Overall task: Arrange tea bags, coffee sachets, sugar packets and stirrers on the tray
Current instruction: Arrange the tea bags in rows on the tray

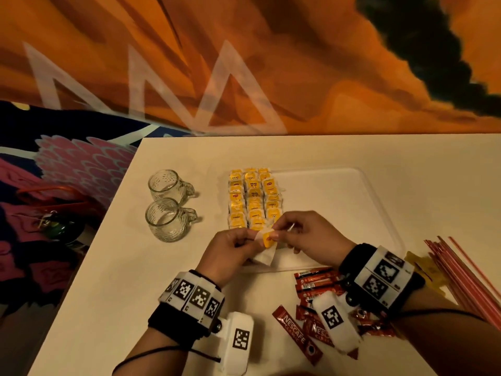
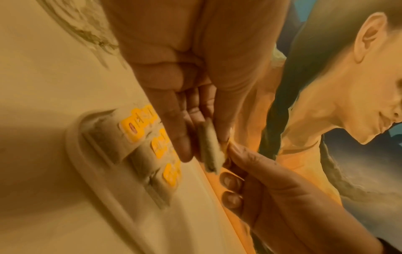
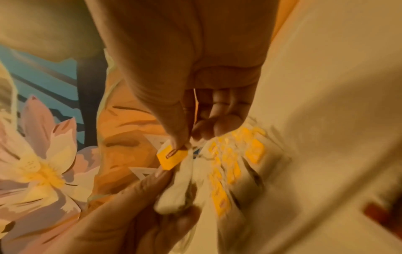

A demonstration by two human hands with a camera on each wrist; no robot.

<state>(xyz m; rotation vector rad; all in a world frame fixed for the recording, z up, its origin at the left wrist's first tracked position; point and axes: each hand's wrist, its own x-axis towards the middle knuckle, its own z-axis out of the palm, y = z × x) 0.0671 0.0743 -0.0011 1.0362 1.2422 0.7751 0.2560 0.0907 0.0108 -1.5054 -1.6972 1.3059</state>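
A white tea bag (image 1: pixel 264 255) with a yellow tag (image 1: pixel 268 239) hangs between both hands just above the near left corner of the clear tray (image 1: pixel 352 185). My left hand (image 1: pixel 233 248) pinches the bag (image 2: pixel 210 146); my right hand (image 1: pixel 306 232) pinches the yellow tag (image 3: pixel 173 157). Rows of yellow-tagged tea bags (image 1: pixel 254 199) fill the tray's left side. Red coffee sachets (image 1: pixel 317 308) lie on the table near my right wrist. Red stirrers (image 1: pixel 466 270) lie at the far right.
Two glass mugs (image 1: pixel 168 204) stand left of the tray on the white table (image 1: pixel 406 153). Yellow packets (image 1: pixel 425 267) sit by the stirrers. The table's left edge drops to a patterned floor. An orange painted wall rises behind the table.
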